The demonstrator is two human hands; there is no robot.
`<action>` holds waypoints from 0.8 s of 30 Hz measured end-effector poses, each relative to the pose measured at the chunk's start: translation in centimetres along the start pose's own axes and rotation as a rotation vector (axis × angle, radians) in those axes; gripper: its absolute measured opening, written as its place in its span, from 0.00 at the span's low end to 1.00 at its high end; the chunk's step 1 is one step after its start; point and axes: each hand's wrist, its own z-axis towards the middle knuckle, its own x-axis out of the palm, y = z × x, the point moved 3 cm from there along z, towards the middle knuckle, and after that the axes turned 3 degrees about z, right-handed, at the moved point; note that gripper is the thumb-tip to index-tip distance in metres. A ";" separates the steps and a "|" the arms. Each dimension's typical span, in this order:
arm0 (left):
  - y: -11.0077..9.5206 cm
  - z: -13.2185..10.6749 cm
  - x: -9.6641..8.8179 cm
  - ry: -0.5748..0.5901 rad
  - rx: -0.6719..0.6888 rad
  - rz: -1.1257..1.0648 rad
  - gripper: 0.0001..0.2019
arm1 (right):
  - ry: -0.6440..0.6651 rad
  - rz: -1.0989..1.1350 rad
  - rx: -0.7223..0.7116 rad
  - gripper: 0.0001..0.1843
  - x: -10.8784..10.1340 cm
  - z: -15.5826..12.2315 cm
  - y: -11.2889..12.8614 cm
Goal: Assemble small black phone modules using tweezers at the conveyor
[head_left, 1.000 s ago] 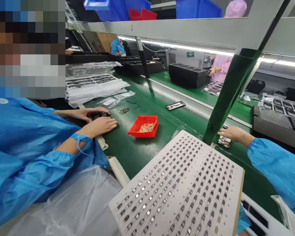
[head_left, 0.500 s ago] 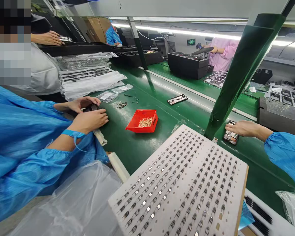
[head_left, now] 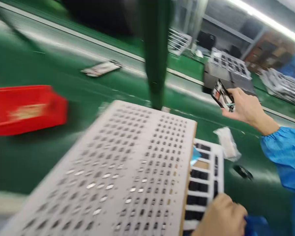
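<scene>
The picture is smeared by motion. My right hand (head_left: pixel 245 108) is raised above the green belt (head_left: pixel 39 157) and closed on a small phone assembly (head_left: pixel 222 96), held tilted. My left hand (head_left: pixel 221 218) sits at the bottom edge, on the near end of a white tray of black parts (head_left: pixel 204 177); its fingers do not show clearly. A large white board (head_left: pixel 127 164) holding rows of small metal parts lies in front of me, partly over that tray.
A red bin (head_left: pixel 27 108) stands on the belt at the left. A phone frame (head_left: pixel 102 68) lies farther back. A green post (head_left: pixel 154 65) rises behind the board. A small plastic bag (head_left: pixel 227 142) and a dark piece (head_left: pixel 243 172) lie at the right.
My view has swung to the right. My right hand has lifted the phone assembly off the belt beside the post. My left hand has come into view at the bottom.
</scene>
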 end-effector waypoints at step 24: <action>-1.8 0.0 -2.0 -0.195 -0.383 -0.382 0.08 | 0.430 0.170 0.950 0.21 7.3 -36.1 1.1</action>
